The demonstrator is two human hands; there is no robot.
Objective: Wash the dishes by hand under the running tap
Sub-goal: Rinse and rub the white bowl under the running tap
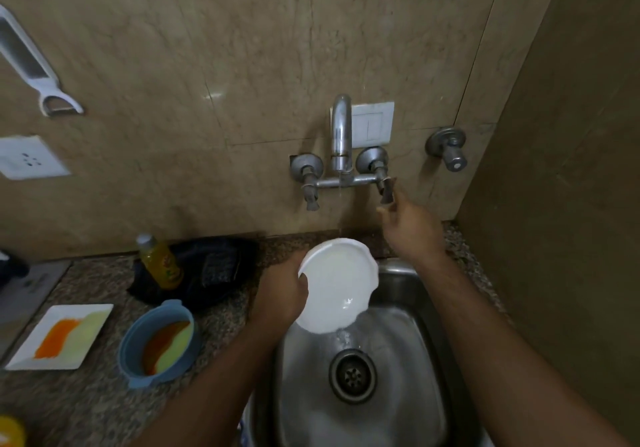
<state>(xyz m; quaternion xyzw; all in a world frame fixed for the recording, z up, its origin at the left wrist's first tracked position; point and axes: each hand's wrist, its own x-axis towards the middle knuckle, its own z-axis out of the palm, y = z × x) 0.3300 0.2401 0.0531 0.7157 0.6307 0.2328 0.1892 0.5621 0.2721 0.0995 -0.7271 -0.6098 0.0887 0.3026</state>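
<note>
My left hand (282,290) grips the left rim of a white round plate (337,282), tilted over the steel sink (415,294). A thin stream of water falls from the wall tap (341,131) onto the plate's far edge and runs off its lower edge toward the drain (352,375). My right hand (410,225) reaches up to the tap's right handle (387,190), fingers pinched on it. On the counter to the left lie a white square plate (59,335) and a blue bowl (157,342), both smeared with orange and pale yellow.
A yellow bottle (161,263) stands on a dark cloth (214,270) behind the bowl. A second valve (448,148) juts from the wall at the right, close to a brown side wall. A socket (29,159) and a white peeler (31,65) hang at the left.
</note>
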